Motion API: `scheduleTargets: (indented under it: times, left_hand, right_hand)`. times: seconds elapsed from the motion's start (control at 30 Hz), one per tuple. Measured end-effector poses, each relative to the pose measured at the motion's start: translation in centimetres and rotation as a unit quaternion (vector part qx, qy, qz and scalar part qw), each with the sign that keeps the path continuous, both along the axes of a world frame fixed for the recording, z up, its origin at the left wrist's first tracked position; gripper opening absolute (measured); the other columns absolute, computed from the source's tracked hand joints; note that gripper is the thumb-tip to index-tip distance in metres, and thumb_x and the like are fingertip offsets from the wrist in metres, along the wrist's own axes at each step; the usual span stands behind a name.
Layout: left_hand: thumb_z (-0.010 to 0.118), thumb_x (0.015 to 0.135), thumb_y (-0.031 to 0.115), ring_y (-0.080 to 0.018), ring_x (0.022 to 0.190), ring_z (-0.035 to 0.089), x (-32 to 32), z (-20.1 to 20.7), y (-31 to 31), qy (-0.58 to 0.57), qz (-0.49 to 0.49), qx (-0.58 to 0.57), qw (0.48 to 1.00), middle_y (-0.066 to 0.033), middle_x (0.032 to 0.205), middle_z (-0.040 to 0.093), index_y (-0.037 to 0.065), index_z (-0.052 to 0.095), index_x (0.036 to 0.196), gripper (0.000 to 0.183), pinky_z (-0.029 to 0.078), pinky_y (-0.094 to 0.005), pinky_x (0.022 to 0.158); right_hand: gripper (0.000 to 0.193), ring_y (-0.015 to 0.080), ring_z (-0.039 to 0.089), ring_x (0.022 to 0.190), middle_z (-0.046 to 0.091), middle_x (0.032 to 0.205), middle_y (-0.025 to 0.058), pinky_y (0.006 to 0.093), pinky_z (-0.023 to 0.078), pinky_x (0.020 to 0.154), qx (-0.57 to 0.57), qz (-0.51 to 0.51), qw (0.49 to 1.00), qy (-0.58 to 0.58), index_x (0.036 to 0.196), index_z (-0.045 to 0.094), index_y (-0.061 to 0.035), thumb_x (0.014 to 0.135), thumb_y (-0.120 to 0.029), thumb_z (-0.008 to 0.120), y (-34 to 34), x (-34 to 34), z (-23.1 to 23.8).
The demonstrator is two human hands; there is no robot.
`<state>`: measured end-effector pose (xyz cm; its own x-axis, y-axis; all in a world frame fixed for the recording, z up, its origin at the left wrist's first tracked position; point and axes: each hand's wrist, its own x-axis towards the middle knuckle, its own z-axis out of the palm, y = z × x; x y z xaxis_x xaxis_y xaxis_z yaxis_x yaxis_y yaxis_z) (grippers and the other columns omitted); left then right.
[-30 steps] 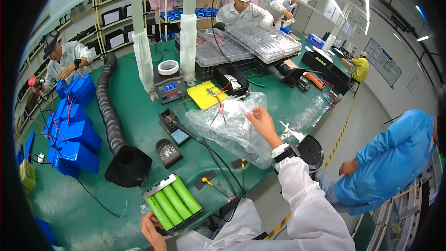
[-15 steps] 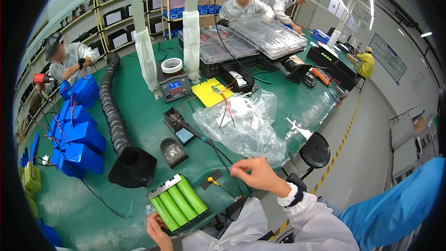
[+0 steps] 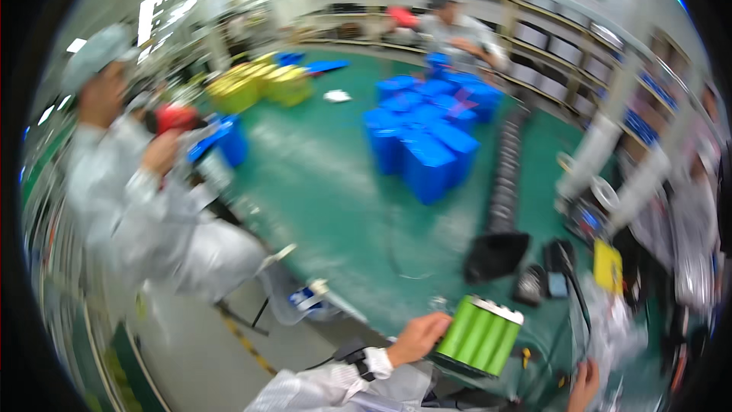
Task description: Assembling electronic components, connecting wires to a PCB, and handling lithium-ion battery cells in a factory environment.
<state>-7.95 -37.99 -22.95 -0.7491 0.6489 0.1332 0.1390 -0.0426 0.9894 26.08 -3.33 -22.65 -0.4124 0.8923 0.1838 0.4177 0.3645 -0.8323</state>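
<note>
A green battery pack (image 3: 482, 339), several cylindrical cells side by side with a pale metal strip across the far end, lies at the table's near edge. My left hand (image 3: 418, 338) is closed on its left side, fingers against the edge. To the right of the pack, low in the picture, is my right hand (image 3: 585, 386); blur hides how its fingers are set. It is near a black cable (image 3: 581, 301) that runs from the soldering iron stand (image 3: 560, 256). A small yellow-tipped connector (image 3: 526, 355) lies between the pack and that hand.
Blue wrapped packs (image 3: 427, 149) cluster on the green table (image 3: 320, 206), with yellow packs (image 3: 259, 84) beyond. A black flexible duct (image 3: 505, 175) runs toward me. Clear plastic bags (image 3: 610, 328) lie right. One co-worker (image 3: 114, 160) sits left with a red heat gun; another (image 3: 457, 30) works across.
My view has swung left, bringing the left co-worker and yellow packs into sight. My right hand has drawn back toward me; my left hand stays at the battery pack.
</note>
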Motion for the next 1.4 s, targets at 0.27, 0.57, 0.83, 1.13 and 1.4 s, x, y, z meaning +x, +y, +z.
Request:
scheduleTargets:
  times: [0.27, 0.57, 0.83, 1.13, 1.4]
  left_hand:
    - [0.049, 0.105, 0.022, -0.0299, 0.078, 0.064, 0.7, -0.4, -2.5, 0.103, 0.058, 0.023, 0.993, -0.017, 0.089, 0.065, -0.001, 0.063, 0.108, 0.027, 0.049, -0.0377, 0.072]
    - [0.048, 0.105, 0.022, -0.0335, 0.081, 0.062, -0.1, 0.2, -1.6, 0.091, 0.023, 0.023, 0.995, -0.018, 0.09, 0.064, -0.001, 0.061, 0.108, 0.027, 0.049, -0.04, 0.074]
    - [0.048, 0.105, 0.024, -0.0367, 0.078, 0.062, -0.1, 0.3, -2.7, 0.059, 0.017, 0.019, 0.998, -0.0183, 0.086, 0.063, -0.002, 0.061, 0.106, 0.029, 0.048, -0.041, 0.073]
    - [0.048, 0.107, 0.022, -0.0187, 0.073, 0.064, -0.2, -0.4, -2.7, 0.058, -0.009, 0.037, 0.998, -0.0123, 0.086, 0.066, -0.002, 0.064, 0.112, 0.029, 0.051, -0.0333, 0.068]
    - [0.048, 0.106, 0.021, -0.0142, 0.069, 0.063, -0.1, -0.4, -2.6, 0.023, -0.003, 0.011, 1.0, -0.0085, 0.082, 0.066, -0.002, 0.064, 0.112, 0.029, 0.053, -0.0298, 0.066]
  right_hand:
    - [0.035, 0.0372, 0.064, 0.105, 0.068, 0.114, 0.0239, 0.0406, 0.05, 0.092, 0.23, -0.032, 0.971, -0.059, 0.127, 0.06, 0.0064, 0.103, -0.019, 0.055, -5.9, -9.1, 7.9]
    - [0.048, 0.0511, 0.053, 0.123, 0.056, 0.133, 0.0335, 0.0527, 0.042, 0.105, 0.438, -0.057, 0.865, -0.236, 0.131, 0.057, 0.0096, 0.101, -0.028, 0.056, 2.9, -4.6, -1.0]
    - [0.041, 0.0406, 0.059, 0.116, 0.062, 0.128, 0.0263, 0.0486, 0.044, 0.102, 0.349, -0.121, 0.912, -0.177, 0.131, 0.056, 0.0083, 0.104, -0.021, 0.049, 10.9, -1.9, -5.8]
    - [0.043, 0.0444, 0.054, 0.122, 0.059, 0.131, 0.029, 0.0485, 0.043, 0.103, 0.391, -0.084, 0.804, -0.44, 0.135, 0.054, 0.0066, 0.098, -0.015, 0.054, 18.6, 2.9, -9.1]
    - [0.04, 0.0361, 0.056, 0.127, 0.061, 0.135, 0.0208, 0.044, 0.043, 0.105, 0.348, -0.218, 0.904, -0.115, 0.135, 0.057, 0.0019, 0.096, -0.004, 0.056, 6.6, -1.2, -1.4]
